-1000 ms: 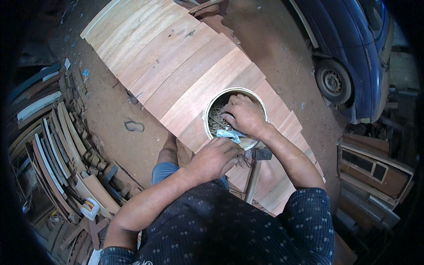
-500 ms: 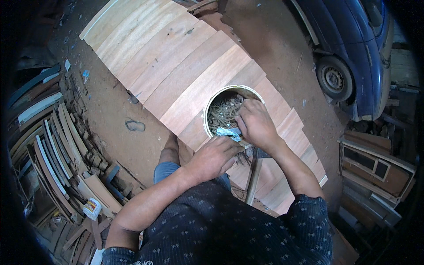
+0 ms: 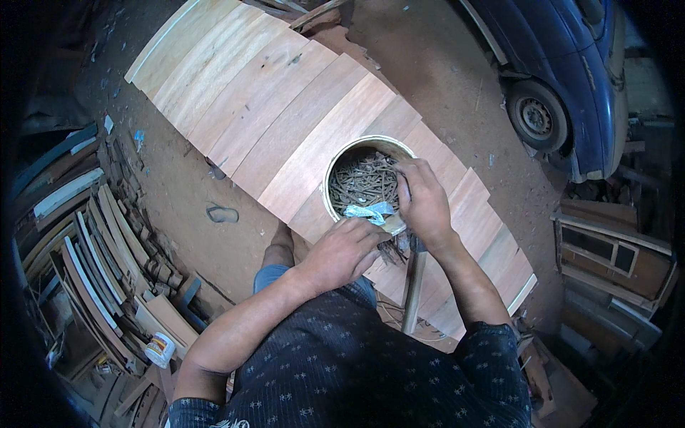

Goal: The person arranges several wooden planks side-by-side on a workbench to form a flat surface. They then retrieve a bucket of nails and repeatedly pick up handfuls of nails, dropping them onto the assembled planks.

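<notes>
A round whitish bucket [image 3: 330, 178] stands on the wooden boards, its mouth toward me. Inside lies a heap of thin brownish nails [image 3: 364, 176]. My left hand [image 3: 341, 253] is closed at the near rim, fingers curled over it, beside a light-blue strip of cloth or plastic [image 3: 370, 212]. My right hand [image 3: 425, 203] is closed around the right rim; whether it also holds nails is hidden. Just below the bucket, the wooden handle [image 3: 412, 292] of a tool, probably a hammer, slants toward me, its dark head partly covered by my right hand.
Overlapping wooden boards [image 3: 285, 121] form a long slanting surface under the bucket. Curved wood pieces [image 3: 93, 264] are stacked at left, near a small white tub [image 3: 159, 349]. A sandal [image 3: 222, 214] lies on the dirt floor. A blue car [image 3: 564, 71] stands at far right, wooden frames [image 3: 606, 250] nearer.
My right hand has moved from over the nails to the bucket's right rim, uncovering more of the heap. My left hand stays at the near rim. The view has shifted slightly.
</notes>
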### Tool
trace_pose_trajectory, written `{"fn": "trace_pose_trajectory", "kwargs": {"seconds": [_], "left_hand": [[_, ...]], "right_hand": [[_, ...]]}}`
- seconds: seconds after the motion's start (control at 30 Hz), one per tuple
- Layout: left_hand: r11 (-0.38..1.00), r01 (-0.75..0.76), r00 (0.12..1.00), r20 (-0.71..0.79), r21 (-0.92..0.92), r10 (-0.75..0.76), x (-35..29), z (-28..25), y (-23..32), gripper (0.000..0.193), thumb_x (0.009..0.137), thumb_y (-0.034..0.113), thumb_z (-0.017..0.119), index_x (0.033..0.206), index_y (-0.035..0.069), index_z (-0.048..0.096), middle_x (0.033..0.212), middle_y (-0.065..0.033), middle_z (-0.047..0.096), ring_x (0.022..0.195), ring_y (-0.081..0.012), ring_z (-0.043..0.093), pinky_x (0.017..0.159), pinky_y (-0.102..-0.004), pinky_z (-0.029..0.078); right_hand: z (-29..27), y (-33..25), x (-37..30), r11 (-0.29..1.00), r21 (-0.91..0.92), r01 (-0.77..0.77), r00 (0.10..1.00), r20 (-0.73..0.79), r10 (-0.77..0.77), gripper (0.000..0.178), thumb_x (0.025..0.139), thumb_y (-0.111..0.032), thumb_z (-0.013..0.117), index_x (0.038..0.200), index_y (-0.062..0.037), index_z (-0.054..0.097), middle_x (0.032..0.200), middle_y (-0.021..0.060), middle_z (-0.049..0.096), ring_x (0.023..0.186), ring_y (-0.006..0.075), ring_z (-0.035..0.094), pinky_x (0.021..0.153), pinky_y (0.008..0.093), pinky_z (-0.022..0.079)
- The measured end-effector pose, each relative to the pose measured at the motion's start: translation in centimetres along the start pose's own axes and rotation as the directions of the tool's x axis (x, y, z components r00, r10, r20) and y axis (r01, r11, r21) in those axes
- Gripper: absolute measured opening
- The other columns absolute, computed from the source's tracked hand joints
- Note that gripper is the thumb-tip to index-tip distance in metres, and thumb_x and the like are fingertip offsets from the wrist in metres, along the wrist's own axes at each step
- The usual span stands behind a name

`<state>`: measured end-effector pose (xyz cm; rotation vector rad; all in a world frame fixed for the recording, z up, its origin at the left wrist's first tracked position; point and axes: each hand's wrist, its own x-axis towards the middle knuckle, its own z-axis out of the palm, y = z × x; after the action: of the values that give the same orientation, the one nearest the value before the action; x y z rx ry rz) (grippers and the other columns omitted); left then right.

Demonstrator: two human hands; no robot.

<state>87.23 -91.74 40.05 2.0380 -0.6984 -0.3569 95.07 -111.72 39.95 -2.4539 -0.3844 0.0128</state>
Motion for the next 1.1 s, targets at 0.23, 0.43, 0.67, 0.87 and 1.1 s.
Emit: {"fn": "trace_pose_trajectory", "kwargs": {"seconds": [0.23, 0.43, 0.67, 0.87, 1.1], "left_hand": [[0.999, -0.050, 0.998, -0.026, 0.020, 0.051, -0.1, 0.3, -0.3, 0.032, 0.091, 0.017, 0.066, 0.119, 0.001, 0.065, 0.114, -0.0162, 0.062, 0.109, -0.0354, 0.058, 0.097, -0.0453, 0.048], [0.999, -0.043, 0.999, 0.000, 0.014, 0.043, -0.2, 0.4, -0.2, 0.035, 0.091, 0.013, 0.063, 0.124, 0.001, 0.063, 0.120, -0.0167, 0.062, 0.114, -0.0353, 0.057, 0.103, -0.0454, 0.045], [0.999, -0.040, 0.999, -0.010, 0.016, 0.040, -0.7, 0.7, -0.6, 0.036, 0.092, 0.016, 0.063, 0.126, 0.003, 0.062, 0.119, -0.0155, 0.062, 0.116, -0.0342, 0.057, 0.103, -0.0454, 0.045], [0.999, -0.006, 1.000, -0.016, 0.041, 0.007, -1.0, 0.3, -0.1, 0.033, 0.093, 0.017, 0.063, 0.123, 0.004, 0.063, 0.117, -0.0144, 0.063, 0.116, -0.0329, 0.057, 0.103, -0.0441, 0.046], [0.999, -0.004, 1.000, -0.004, 0.054, 0.005, -1.0, 0.0, 0.4, 0.033, 0.092, 0.018, 0.064, 0.122, 0.004, 0.063, 0.117, -0.0145, 0.063, 0.115, -0.0327, 0.059, 0.102, -0.0450, 0.047]], "right_hand": [[2.8, 0.3, 1.4, 0.991, -0.067, 0.114, 0.968, 0.234, -0.095, 0.018, 0.089, -0.006, 0.064, 0.105, -0.0008, 0.069, 0.101, 0.0201, 0.069, 0.097, 0.0402, 0.068, 0.083, 0.0476, 0.054], [7.4, 1.0, 4.7, 0.933, -0.325, 0.157, 0.812, 0.580, 0.066, 0.017, 0.085, -0.014, 0.068, 0.087, 0.0015, 0.074, 0.090, 0.0248, 0.072, 0.088, 0.0403, 0.072, 0.078, 0.0500, 0.058], [8.0, 0.8, 5.5, 0.931, -0.326, 0.161, 0.781, 0.619, 0.082, 0.018, 0.080, -0.014, 0.069, 0.086, 0.0015, 0.076, 0.093, 0.0251, 0.073, 0.088, 0.0396, 0.073, 0.080, 0.0480, 0.059], [3.2, -1.2, 4.5, 0.940, -0.309, 0.148, 0.828, 0.558, 0.053, 0.024, 0.083, -0.023, 0.071, 0.086, 0.0004, 0.074, 0.084, 0.0239, 0.072, 0.083, 0.0403, 0.071, 0.078, 0.0496, 0.057], [-2.1, -2.5, 3.1, 0.994, -0.090, -0.065, 0.833, 0.544, 0.104, 0.020, 0.086, -0.021, 0.069, 0.092, -0.0028, 0.074, 0.089, 0.0209, 0.072, 0.085, 0.0392, 0.070, 0.077, 0.0479, 0.054]]}}
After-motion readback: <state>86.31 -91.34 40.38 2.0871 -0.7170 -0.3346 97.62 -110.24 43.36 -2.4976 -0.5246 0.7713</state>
